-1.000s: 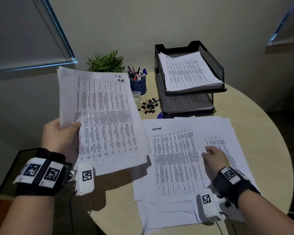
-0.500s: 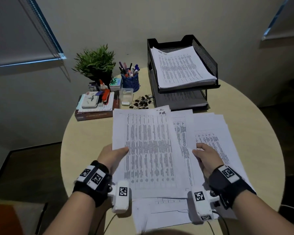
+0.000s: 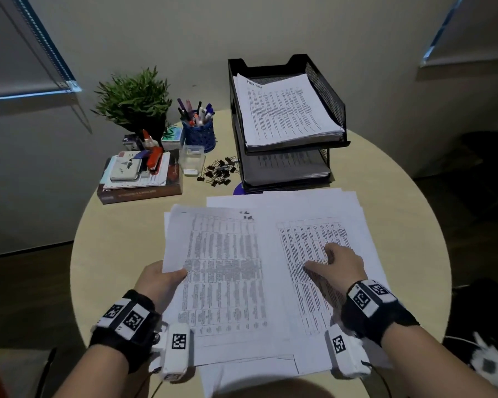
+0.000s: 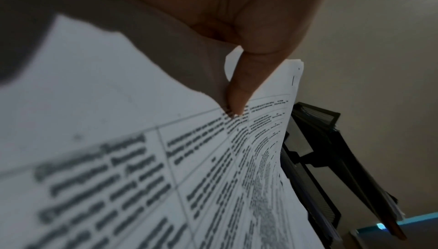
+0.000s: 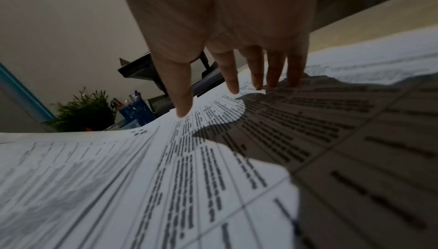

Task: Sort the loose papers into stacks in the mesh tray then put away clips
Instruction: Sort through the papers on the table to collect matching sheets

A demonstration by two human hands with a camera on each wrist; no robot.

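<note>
A black two-tier mesh tray (image 3: 325,84) stands at the back of the round table, with a paper stack (image 3: 282,110) in its top tier and more sheets in the lower tier. Loose printed papers (image 3: 314,214) are spread across the table's front. My left hand (image 3: 161,280) pinches a sheaf of sheets (image 3: 222,271) by its left edge, thumb (image 4: 239,92) on top. My right hand (image 3: 337,265) rests on the loose papers (image 5: 260,140), fingers (image 5: 255,77) extended and touching the top sheet. A heap of black binder clips (image 3: 219,170) lies left of the tray.
A potted plant (image 3: 133,101), a blue pen cup (image 3: 199,130), a clear plastic box (image 3: 191,159) and a pile of books with a stapler (image 3: 138,173) sit at the back left. Bare tabletop (image 3: 118,239) shows left of the papers and at the far right.
My left hand brought the held sheaf down from the upper left to just over the spread papers. My right hand shifted slightly right on the loose sheets.
</note>
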